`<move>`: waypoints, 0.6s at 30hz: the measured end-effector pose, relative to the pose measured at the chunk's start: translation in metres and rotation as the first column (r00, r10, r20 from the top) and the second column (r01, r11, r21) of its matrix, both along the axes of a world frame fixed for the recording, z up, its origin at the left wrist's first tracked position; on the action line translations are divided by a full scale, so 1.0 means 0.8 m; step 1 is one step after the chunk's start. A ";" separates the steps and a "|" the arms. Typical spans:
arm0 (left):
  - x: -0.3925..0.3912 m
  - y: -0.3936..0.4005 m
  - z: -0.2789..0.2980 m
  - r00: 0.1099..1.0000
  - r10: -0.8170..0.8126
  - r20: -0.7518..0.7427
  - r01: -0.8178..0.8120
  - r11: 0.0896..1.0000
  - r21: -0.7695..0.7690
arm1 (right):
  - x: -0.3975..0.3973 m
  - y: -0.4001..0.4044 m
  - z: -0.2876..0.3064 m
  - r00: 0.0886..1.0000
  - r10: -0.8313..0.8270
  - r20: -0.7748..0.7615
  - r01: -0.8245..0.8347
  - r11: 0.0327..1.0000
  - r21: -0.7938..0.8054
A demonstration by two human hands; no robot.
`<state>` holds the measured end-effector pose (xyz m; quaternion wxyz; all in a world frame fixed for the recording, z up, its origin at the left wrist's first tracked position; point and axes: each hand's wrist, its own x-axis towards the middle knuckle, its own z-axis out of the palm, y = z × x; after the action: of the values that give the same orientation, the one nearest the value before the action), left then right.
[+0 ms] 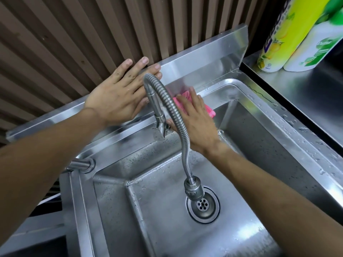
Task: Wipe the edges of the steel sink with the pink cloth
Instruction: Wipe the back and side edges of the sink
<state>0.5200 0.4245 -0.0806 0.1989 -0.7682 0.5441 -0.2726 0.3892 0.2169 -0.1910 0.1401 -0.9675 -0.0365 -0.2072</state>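
Observation:
The steel sink fills the view, wet with droplets on its right rim. A pink cloth lies on the back edge, where the rim meets the splashback. My right hand presses flat on the cloth, fingers spread over it, so most of the cloth is hidden. My left hand rests flat and open against the top of the splashback, fingers apart, holding nothing. A flexible steel faucet hose arcs between both hands and hangs over the drain.
Two cleaner bottles, one yellow and one white-green, stand on the steel counter at the right. A ribbed brown wall rises behind the splashback. A faucet base sits at the sink's left rear corner.

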 end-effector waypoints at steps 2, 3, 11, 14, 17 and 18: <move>0.000 0.000 0.000 1.000 -0.009 0.000 0.009 1.000 -0.004 | 0.004 0.002 -0.003 0.998 0.056 -0.004 -0.056 0.998 -0.006; 0.000 0.000 0.000 1.000 -0.010 -0.006 0.010 1.000 0.001 | 0.005 -0.008 -0.001 0.994 0.107 -0.020 -0.107 0.994 -0.001; 0.005 0.005 0.006 0.999 -0.042 -0.006 0.042 0.997 0.068 | 0.006 -0.008 0.006 0.979 -0.202 -0.001 0.196 0.948 0.250; 0.010 0.022 0.006 0.997 -0.076 0.003 0.075 0.990 0.122 | -0.009 0.006 0.012 0.989 0.145 -0.027 -0.141 0.982 0.123; 0.015 0.042 0.004 0.990 -0.136 -0.043 0.140 0.984 0.114 | 0.002 -0.018 0.017 0.973 0.214 -0.091 -0.216 0.976 -0.013; 0.016 0.045 0.003 0.986 -0.155 -0.057 0.160 0.981 0.111 | 0.006 -0.023 0.015 0.981 0.170 -0.097 -0.172 0.985 -0.016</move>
<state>0.5329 0.4607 -0.0784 0.2073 -0.7164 0.6226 -0.2371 0.3937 0.1982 -0.1792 0.1470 -0.9713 -0.1152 -0.1476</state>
